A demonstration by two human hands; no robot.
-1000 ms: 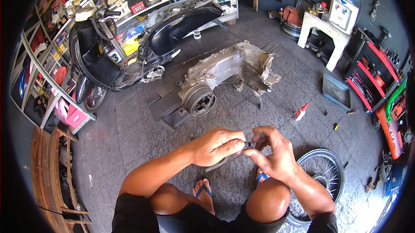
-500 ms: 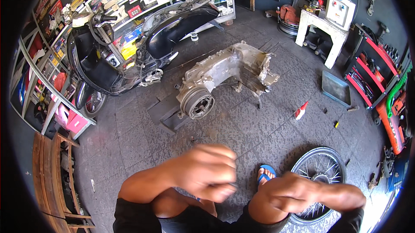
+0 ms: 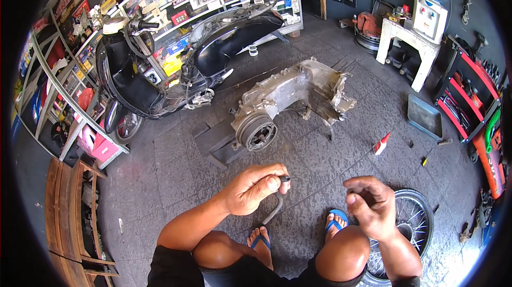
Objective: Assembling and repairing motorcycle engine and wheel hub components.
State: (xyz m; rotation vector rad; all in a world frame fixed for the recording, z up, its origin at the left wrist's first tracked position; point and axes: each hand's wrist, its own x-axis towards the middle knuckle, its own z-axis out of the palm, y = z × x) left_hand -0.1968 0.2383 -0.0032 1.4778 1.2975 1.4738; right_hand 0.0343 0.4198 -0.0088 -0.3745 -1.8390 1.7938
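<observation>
Dark, speckled tiles cover the floor (image 3: 181, 191). Largest on it is a black scooter (image 3: 229, 42), stripped and standing at the far left. In front of it lies a grey metal engine casing (image 3: 282, 92), its round drum end facing the person. A white bench (image 3: 410, 39) at the far right carries a water dispenser (image 3: 429, 18). A spoked wheel (image 3: 418, 217) lies flat just beside the person's right leg, and a shallow blue-grey tray (image 3: 424, 116) rests farther off to the right. The person's hands are well apart. The left hand (image 3: 253, 188) is clamped on a bent grey tube (image 3: 274, 209), whose dark end pokes out by the thumb and whose other end hangs above the left foot. The right hand (image 3: 376, 209) is half curled before the wheel; whether it holds something small, I cannot tell. A small red-and-white bottle (image 3: 381, 144) sits beyond it.
</observation>
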